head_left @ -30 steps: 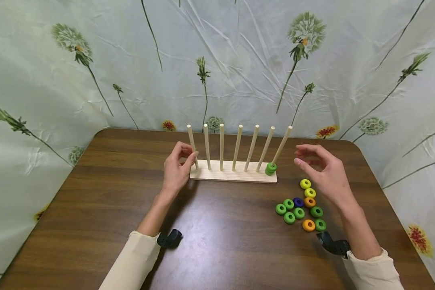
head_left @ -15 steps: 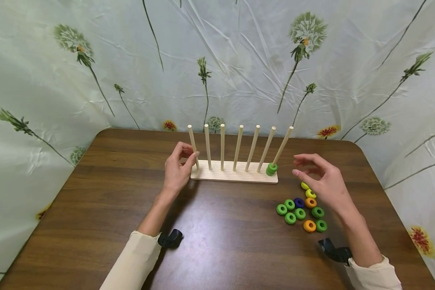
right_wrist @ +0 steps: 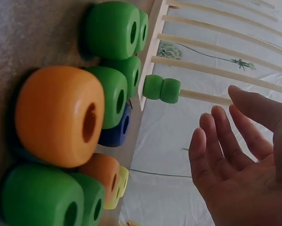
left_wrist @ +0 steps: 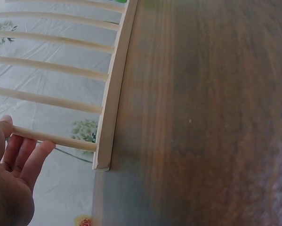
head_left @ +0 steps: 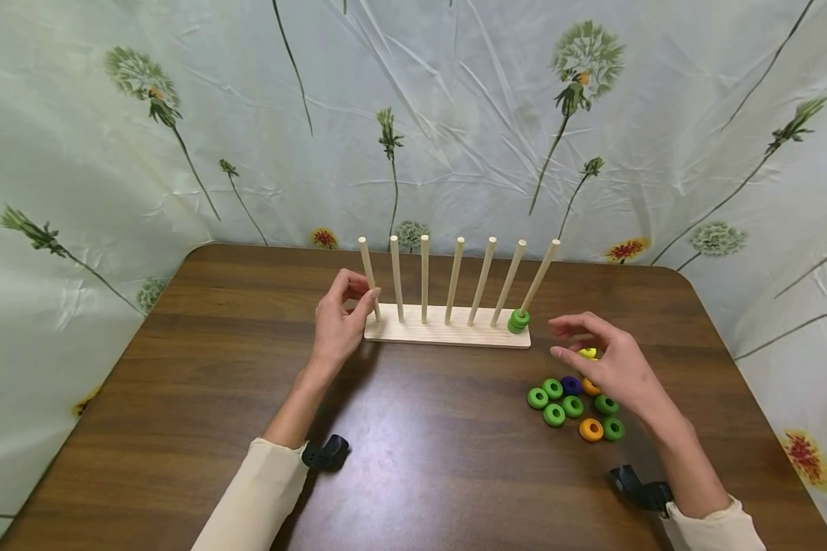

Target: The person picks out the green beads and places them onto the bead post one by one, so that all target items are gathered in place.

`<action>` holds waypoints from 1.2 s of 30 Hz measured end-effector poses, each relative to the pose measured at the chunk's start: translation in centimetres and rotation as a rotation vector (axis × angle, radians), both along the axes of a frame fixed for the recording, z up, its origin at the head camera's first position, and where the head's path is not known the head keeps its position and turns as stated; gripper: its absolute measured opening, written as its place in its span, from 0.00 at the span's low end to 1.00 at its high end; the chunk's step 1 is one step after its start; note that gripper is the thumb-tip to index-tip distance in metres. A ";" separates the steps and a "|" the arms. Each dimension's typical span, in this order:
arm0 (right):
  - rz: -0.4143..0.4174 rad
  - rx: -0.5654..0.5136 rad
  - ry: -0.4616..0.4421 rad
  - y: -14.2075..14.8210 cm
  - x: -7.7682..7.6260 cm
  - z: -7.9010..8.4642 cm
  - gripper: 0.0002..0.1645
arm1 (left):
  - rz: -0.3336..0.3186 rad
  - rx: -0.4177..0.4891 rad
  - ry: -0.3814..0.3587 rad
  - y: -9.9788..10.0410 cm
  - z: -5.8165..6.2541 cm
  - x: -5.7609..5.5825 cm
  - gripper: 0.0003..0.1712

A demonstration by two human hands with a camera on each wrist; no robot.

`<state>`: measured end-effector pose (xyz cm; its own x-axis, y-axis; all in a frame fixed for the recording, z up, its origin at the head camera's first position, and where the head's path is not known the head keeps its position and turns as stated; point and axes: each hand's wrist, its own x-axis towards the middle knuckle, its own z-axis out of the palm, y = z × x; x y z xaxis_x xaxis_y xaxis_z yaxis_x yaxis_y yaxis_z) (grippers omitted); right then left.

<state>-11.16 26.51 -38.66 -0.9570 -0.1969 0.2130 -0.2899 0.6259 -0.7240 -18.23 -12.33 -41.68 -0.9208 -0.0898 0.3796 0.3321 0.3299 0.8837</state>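
A light wooden rack [head_left: 448,329] with a row of upright pegs stands on the table. My left hand [head_left: 338,321] holds the leftmost peg [left_wrist: 68,141] between thumb and fingers. Two green rings [head_left: 518,321] are stacked at the foot of the rightmost peg. My right hand [head_left: 613,363] hovers over the loose rings, fingers loosely bent and nothing held. Under and beside it lie several green rings [head_left: 554,415], a dark blue ring [head_left: 570,386], orange rings [right_wrist: 60,117] and yellow rings [head_left: 588,353], the yellow ones partly hidden by the hand.
The brown wooden table [head_left: 420,459] reaches back to a pale curtain [head_left: 455,115] printed with dandelions. Each wrist carries a black camera mount, as on the left wrist strap [head_left: 325,453].
My right hand has come down and slightly toward the near side, from beside the rightmost peg to over the yellow rings. The left hand keeps its hold on the peg.
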 end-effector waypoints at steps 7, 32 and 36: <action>0.040 0.028 -0.040 0.0 0.2 -0.4 0.22 | -0.002 0.001 0.008 0.0 0.0 0.1 0.09; 0.214 0.062 -0.191 0.3 0.2 -2.9 0.26 | -0.008 0.013 0.008 0.0 0.0 0.1 0.09; 0.230 0.083 -0.215 0.3 0.3 -3.2 0.27 | -0.012 0.012 0.005 0.0 0.0 0.0 0.09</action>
<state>-10.83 26.77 -41.87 -0.9067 -0.4215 -0.0150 -0.2767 0.6213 -0.7331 -18.20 -12.28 -41.70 -0.9201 -0.0838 0.3827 0.3399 0.3152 0.8861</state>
